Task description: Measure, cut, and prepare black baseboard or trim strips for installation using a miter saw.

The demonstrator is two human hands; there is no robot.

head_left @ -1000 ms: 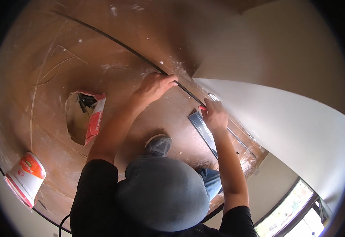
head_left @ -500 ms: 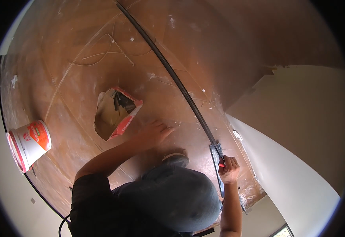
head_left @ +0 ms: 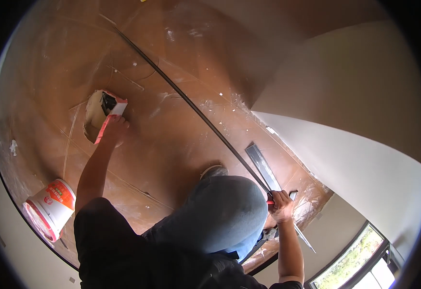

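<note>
My left hand (head_left: 116,127) is at the open cardboard box (head_left: 95,113) with red-and-white sides and dark pieces inside; it is slightly blurred and its fingers are unclear. My right hand (head_left: 280,207) is closed on a long dark strip (head_left: 191,106), which reaches diagonally up to the upper left, and on a small red item (head_left: 270,202). A flat grey panel (head_left: 261,166) lies beside that hand.
A white-and-red bucket (head_left: 56,207) lies or stands at the lower left on the scuffed brown floor (head_left: 162,139). My bent knee (head_left: 234,207) is below my hands. A pale wall (head_left: 355,164) bounds the right, with a window (head_left: 350,257) at lower right.
My left hand has let go of the strip and moved left to the box. My right hand, still gripping the strip, has moved down toward my knee, and the view has shifted.
</note>
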